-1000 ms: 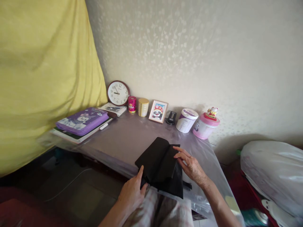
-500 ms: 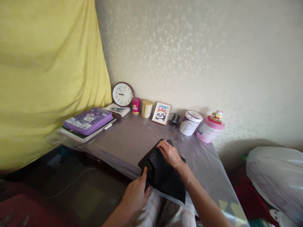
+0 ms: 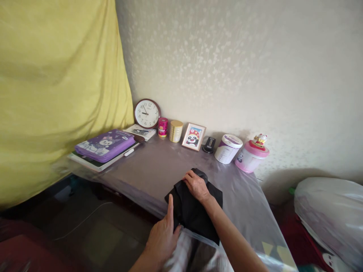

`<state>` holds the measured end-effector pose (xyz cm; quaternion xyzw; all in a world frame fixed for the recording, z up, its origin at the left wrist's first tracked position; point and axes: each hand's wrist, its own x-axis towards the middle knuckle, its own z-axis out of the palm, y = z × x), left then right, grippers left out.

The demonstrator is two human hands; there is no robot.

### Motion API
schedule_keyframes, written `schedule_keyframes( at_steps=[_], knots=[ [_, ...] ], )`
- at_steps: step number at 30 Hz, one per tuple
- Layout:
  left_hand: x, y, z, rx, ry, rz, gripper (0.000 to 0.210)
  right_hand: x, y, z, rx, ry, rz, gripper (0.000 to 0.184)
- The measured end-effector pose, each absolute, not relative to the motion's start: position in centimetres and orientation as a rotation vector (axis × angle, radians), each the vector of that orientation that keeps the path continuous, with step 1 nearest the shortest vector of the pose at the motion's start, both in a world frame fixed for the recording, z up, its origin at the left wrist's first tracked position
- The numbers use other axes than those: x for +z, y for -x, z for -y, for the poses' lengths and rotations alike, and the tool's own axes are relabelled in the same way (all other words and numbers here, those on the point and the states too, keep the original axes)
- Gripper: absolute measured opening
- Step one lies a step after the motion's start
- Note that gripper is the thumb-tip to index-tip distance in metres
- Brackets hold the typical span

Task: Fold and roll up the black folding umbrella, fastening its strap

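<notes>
A folded piece of smooth black fabric (image 3: 198,215), possibly a bag, lies across the near edge of the table (image 3: 141,170). My right hand (image 3: 195,185) rests on its upper part, with the fingers curled down around a fold. On the near left side, my left hand (image 3: 164,234) is at the fabric's edge, its index finger stretched upward along it. The left thumb shows at the lower corner, while the other left fingers are hidden below. Inner layers of the fabric cannot be made out.
Along the wall stand a clock (image 3: 147,113), a pink tin (image 3: 162,127), a yellow-lidded jar (image 3: 176,131), a picture frame (image 3: 194,136), a black stapler-like object (image 3: 209,145), a white tub (image 3: 228,149) and a pink-lidded tub (image 3: 251,156). A purple case (image 3: 105,145) lies left.
My right hand has shifted slightly left and nearer, drawing a fold of the black fabric with it; a rounded bulge shows behind the hand. My left index finger has straightened upward.
</notes>
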<state>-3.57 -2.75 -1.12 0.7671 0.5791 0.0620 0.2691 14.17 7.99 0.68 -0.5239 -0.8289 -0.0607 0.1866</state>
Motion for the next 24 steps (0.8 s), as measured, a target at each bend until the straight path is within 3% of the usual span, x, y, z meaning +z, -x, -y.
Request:
schedule_keyframes(
  at_steps=[12, 18, 24],
  knots=[
    [-1.9, 3.2, 2.9, 0.062, -2.37, -1.455, 0.059, 0.8, -13.9, -7.9, -0.172, 1.447, 2.32, 0.013],
    [-2.3, 3.4, 3.0, 0.081, -2.361, -1.472, 0.056, 1.2, -14.6, -5.9, -0.005, 1.289, 2.237, 0.018],
    [-2.5, 3.5, 3.0, 0.115, -2.324, -1.466, 0.058, 0.1, -16.9, -4.7, -0.082, 1.218, 2.199, 0.019]
  ],
)
